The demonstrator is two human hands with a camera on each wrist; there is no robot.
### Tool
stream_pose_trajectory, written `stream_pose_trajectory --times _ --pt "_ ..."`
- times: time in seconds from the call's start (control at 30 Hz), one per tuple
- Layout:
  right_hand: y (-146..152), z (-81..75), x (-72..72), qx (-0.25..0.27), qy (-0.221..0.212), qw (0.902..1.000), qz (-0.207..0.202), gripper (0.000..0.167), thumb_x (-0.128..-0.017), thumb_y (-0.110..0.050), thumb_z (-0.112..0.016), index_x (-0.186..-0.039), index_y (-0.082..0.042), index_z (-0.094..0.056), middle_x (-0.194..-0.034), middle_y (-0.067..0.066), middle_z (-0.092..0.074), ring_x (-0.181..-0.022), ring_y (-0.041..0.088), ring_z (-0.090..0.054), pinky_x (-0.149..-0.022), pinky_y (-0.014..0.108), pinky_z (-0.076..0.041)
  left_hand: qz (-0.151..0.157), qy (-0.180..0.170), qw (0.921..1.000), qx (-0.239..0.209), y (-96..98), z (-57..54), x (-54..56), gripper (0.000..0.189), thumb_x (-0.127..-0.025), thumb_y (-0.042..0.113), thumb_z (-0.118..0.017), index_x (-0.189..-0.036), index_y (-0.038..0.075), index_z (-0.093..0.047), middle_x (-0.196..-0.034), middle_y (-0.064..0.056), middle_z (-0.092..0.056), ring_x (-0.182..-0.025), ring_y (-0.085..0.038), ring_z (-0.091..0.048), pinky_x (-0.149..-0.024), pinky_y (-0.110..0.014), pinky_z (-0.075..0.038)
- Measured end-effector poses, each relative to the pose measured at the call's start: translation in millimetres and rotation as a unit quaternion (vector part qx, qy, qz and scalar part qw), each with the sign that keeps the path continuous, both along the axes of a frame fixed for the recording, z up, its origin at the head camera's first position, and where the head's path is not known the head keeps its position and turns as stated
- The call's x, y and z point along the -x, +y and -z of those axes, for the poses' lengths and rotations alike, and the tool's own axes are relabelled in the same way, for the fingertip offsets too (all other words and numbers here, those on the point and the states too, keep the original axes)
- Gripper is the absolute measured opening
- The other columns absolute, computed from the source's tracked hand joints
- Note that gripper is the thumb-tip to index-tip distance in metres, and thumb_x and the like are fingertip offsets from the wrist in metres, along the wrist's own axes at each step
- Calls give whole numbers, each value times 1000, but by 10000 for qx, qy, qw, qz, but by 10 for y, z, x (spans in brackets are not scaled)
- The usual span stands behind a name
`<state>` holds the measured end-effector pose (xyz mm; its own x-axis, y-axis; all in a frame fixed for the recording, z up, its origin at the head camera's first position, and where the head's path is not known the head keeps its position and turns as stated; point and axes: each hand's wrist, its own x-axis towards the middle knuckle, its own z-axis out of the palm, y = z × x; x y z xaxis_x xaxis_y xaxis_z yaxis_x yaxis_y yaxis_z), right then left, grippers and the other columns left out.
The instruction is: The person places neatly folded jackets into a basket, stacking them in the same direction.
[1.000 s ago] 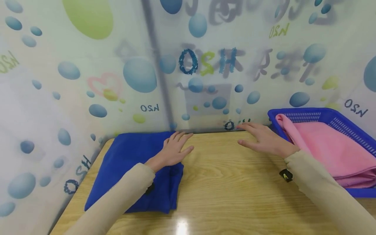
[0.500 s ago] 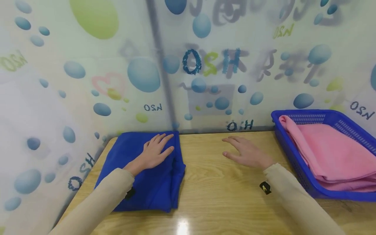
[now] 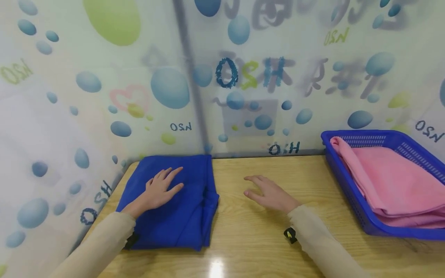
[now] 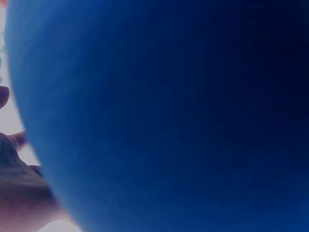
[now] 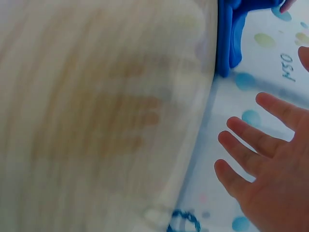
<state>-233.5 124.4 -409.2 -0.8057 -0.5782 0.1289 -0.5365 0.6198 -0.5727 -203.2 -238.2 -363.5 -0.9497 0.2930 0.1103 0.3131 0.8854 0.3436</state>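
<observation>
A folded blue cloth lies on the left part of the wooden table, its loose layered edge toward the right. Over its upper left area my left hand is spread, fingers extended and holding nothing. Blue fabric fills most of the left wrist view, with part of the hand at the left edge. My right hand hovers above the bare wood right of the cloth. In the right wrist view the fingers are straight and apart, with nothing in them.
A blue plastic basket stands on the right of the table, holding a folded pink cloth. A white curtain with blue and green dots hangs behind and to the left.
Both hands have moved left and nearer to me: the left farther over the blue cloth, the right away from the basket. The view has shifted slightly; the cloth and basket stay put.
</observation>
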Motion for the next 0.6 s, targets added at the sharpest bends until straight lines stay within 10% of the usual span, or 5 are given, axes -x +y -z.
stream_pose_trajectory --times 0.33,0.6 --pt "-475 88 -64 403 -270 9987 -135 56 -99 -42 -51 -144 -9 -45 -143 11 -45 -132 31 -39 -105 52 -32 339 -290 9944 961 78 195 -165 59 -99 45 -48 -149 16 -39 -152 -25 -27 -138 -51 -15 -99 -74 -2" --pt "-886 81 -78 457 -544 9974 -105 65 -99 -52 -44 -147 -9 -40 -142 15 -46 -131 33 -41 -103 51 -34 272 -142 9979 566 -120 109 -201 62 -98 51 -48 -149 19 -39 -152 -28 -23 -136 -54 -13 -96 -76 0"
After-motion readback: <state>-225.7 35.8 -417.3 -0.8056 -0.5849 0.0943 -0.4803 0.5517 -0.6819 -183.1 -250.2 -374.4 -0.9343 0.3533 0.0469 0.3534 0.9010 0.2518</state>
